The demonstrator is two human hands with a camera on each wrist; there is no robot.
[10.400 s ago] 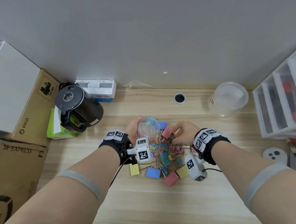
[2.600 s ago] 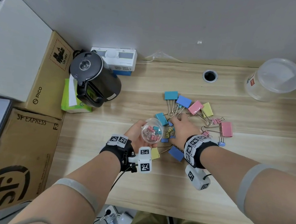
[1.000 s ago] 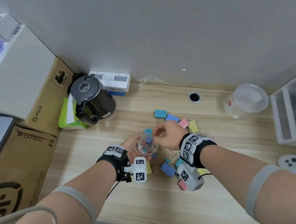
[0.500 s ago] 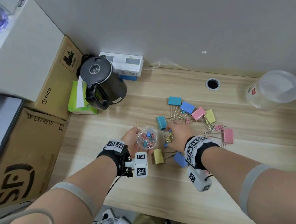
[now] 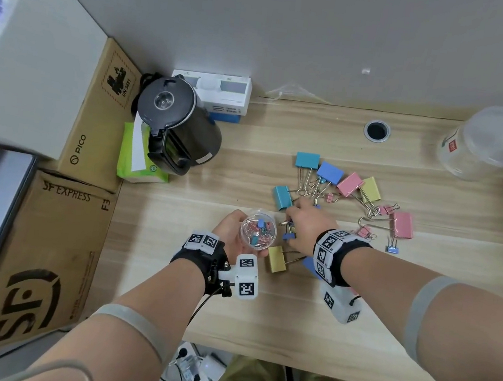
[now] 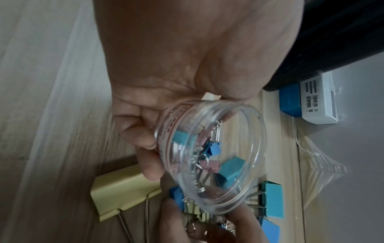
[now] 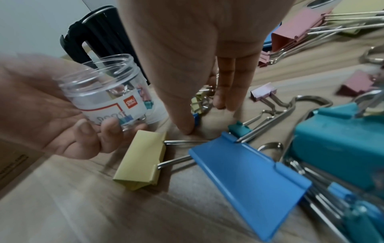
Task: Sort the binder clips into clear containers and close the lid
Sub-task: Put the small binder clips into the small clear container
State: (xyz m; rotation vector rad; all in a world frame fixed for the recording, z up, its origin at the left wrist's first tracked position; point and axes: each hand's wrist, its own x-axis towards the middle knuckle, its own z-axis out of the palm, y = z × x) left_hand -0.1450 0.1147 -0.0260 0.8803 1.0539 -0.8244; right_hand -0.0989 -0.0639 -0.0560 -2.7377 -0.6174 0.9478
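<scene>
Gripping the open jar in our left hand, we press straight right-hand fingers among small clips; bare worktop lies nearer us.

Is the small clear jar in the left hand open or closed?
Open: the small clear jar has no lid, and its bare rim shows small clips inside.

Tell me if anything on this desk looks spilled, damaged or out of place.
Nothing looks damaged. Coloured binder clips lie scattered loose on the wooden desk, which fits a sort in progress. The left hand holds the small clear plastic jar tilted and lidless, so its clips could slip out.
</scene>
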